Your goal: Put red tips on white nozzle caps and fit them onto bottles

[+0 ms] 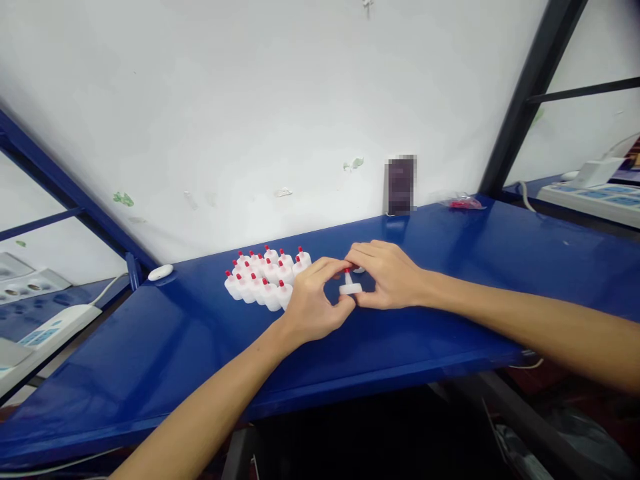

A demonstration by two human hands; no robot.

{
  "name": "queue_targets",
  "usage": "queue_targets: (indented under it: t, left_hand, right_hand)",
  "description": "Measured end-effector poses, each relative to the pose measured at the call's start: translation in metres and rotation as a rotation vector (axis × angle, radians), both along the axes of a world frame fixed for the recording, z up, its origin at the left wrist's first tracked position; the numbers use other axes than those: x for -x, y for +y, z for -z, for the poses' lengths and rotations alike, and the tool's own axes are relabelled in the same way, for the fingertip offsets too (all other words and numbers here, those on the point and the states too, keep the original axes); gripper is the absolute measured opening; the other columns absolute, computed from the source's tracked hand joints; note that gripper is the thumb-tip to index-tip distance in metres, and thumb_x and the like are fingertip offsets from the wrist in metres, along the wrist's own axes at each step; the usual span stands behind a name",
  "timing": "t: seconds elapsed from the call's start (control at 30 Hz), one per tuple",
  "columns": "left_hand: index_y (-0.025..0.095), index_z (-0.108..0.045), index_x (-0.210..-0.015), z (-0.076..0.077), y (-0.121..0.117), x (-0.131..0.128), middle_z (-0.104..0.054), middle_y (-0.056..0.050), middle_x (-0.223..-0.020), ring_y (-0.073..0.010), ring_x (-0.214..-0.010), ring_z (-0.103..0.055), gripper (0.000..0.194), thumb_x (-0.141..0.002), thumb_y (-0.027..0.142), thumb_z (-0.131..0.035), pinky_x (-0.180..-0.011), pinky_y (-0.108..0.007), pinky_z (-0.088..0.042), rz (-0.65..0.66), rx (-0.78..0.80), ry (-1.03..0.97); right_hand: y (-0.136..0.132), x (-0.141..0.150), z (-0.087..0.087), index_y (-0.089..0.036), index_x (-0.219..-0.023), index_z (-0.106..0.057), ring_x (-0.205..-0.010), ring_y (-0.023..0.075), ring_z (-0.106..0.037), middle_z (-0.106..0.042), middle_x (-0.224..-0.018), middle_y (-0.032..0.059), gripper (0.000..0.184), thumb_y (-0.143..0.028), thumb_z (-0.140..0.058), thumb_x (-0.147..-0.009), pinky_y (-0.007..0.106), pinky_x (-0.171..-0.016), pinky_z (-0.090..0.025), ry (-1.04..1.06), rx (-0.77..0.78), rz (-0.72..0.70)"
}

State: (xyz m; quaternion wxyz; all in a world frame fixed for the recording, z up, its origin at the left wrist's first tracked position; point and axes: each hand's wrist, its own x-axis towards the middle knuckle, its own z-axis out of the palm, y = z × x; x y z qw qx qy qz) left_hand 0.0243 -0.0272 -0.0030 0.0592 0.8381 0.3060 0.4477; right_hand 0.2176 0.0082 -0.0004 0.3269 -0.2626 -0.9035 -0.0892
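Between my two hands is a white nozzle cap (350,289) with a cone-shaped spout and a small red tip, held upright above the blue table. My left hand (316,300) curls round its left side, fingers at the red tip and thumb at the base. From the right, my right hand (387,275) closes on it too, its fingertips meeting at the top and its thumb by the lower rim. A small white piece shows behind the cap, partly covered by my right hand. Just left of my left hand, several white squeeze bottles (270,293) with red tips stand in close rows.
The blue table (165,347) runs along a white wall. A dark, blurred-out upright object (401,185) leans on the wall. Near the back right lies a clear bag with red pieces (465,202). At the back left is a white oval object (161,272). Power strips (50,333) sit beyond the frame posts.
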Motion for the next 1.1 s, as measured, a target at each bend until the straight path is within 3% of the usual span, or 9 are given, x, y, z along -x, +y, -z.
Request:
queue_targets:
  t: [0.3,0.57,0.77,0.83,1.0,1.1]
  left_hand:
    - [0.014,-0.07,-0.111,0.005,0.002,-0.007,-0.073,-0.007,-0.109,-0.0197,-0.099,-0.071,0.047,-0.066,0.006,-0.062,-0.091,-0.034,-0.062,0.145,0.319,-0.22]
    - [0.013,-0.065,-0.122,0.009,0.005,-0.007,-0.069,-0.011,-0.121,-0.0207,-0.106,-0.071,0.049,-0.075,0.004,-0.055,-0.095,-0.037,-0.061,0.172,0.382,-0.287]
    - [0.009,-0.062,-0.123,0.009,0.004,-0.008,-0.07,-0.013,-0.117,-0.0214,-0.106,-0.071,0.047,-0.077,0.003,-0.053,-0.098,-0.039,-0.059,0.17,0.457,-0.275]
    - [0.009,-0.061,-0.123,0.009,0.004,-0.006,-0.07,-0.013,-0.114,-0.0215,-0.105,-0.07,0.046,-0.078,0.002,-0.052,-0.097,-0.038,-0.059,0.145,0.443,-0.225]
    - [0.015,-0.056,-0.123,0.005,0.004,0.001,-0.064,-0.009,-0.105,-0.0208,-0.098,-0.063,0.04,-0.086,0.004,-0.044,-0.09,-0.039,-0.056,0.087,0.176,0.111]
    - [0.014,-0.048,-0.128,0.002,0.003,0.005,-0.057,-0.011,-0.109,-0.0221,-0.1,-0.056,0.037,-0.091,0.009,-0.044,-0.092,-0.042,-0.052,0.058,0.107,0.268]
  right_hand:
    - [0.008,-0.009,-0.005,-0.023,-0.073,-0.049,-0.057,0.0164,-0.041,-0.051,-0.065,0.0009,0.022,-0.044,-0.053,-0.074,0.033,-0.058,-0.029,0.001,-0.159,-0.074]
    - [0.01,-0.006,0.002,-0.016,-0.104,-0.057,-0.069,0.0186,-0.053,-0.066,-0.09,0.0072,0.04,-0.046,-0.058,-0.078,0.032,-0.066,-0.037,0.015,-0.095,0.019]
    - [0.006,-0.003,0.003,-0.017,-0.094,-0.056,-0.067,0.018,-0.056,-0.066,-0.083,0.0045,0.033,-0.044,-0.06,-0.076,0.031,-0.065,-0.035,0.005,-0.121,0.041]
    - [0.007,-0.002,0.004,-0.017,-0.091,-0.056,-0.067,0.0178,-0.056,-0.065,-0.08,0.0035,0.031,-0.044,-0.061,-0.075,0.031,-0.064,-0.034,-0.011,-0.127,0.048]
    - [0.006,-0.002,0.004,-0.017,-0.085,-0.055,-0.064,0.0172,-0.054,-0.063,-0.076,0.003,0.028,-0.042,-0.059,-0.073,0.031,-0.064,-0.032,-0.047,-0.139,0.085]
    - [0.004,-0.003,0.002,-0.018,-0.083,-0.054,-0.062,0.0167,-0.05,-0.062,-0.075,0.0027,0.027,-0.043,-0.057,-0.074,0.031,-0.065,-0.032,-0.059,-0.107,0.068]
